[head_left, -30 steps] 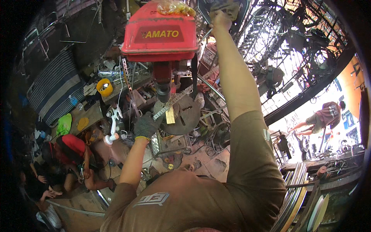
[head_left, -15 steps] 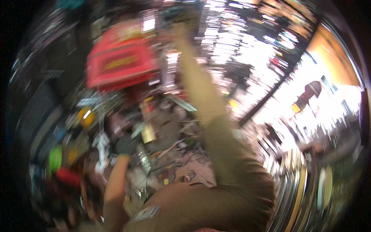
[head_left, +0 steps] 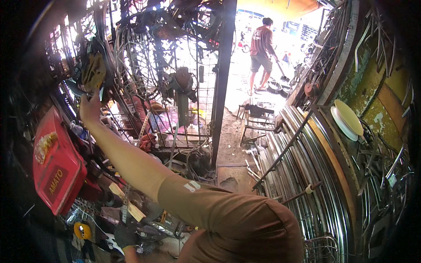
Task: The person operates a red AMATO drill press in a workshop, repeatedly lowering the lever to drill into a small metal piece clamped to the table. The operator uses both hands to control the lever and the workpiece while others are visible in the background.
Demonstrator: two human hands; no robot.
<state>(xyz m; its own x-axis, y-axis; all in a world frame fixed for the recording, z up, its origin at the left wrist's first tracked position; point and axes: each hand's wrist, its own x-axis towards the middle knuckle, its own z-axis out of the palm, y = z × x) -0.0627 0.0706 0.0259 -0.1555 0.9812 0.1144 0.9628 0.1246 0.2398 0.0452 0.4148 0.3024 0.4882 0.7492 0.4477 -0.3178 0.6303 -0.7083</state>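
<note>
**Right hand [head_left: 90,108] high, left hand [head_left: 126,235] low**

The right fingers look curled beside a brown cloth [head_left: 93,72]; what they grip, I cannot tell. The gloved left fingers are too dark to tell spread from pressed together. Just past them is a pale wood block [head_left: 136,213], near the red drill press [head_left: 61,164]. Metal tubes [head_left: 302,162] line the right side; a person [head_left: 262,44] stands outside.

And a brown, short-sleeved T-shirt [head_left: 250,236] is being worn here, its cloth creased toward the shoulder! The right sleeve [head_left: 206,201] is marked with a small, pale, blocky print [head_left: 191,186] not far from the hem. Below that, the forearm [head_left: 127,160] is bared. Down low, the left hand [head_left: 125,234] is covered by a dark grey fabric glove!
</note>
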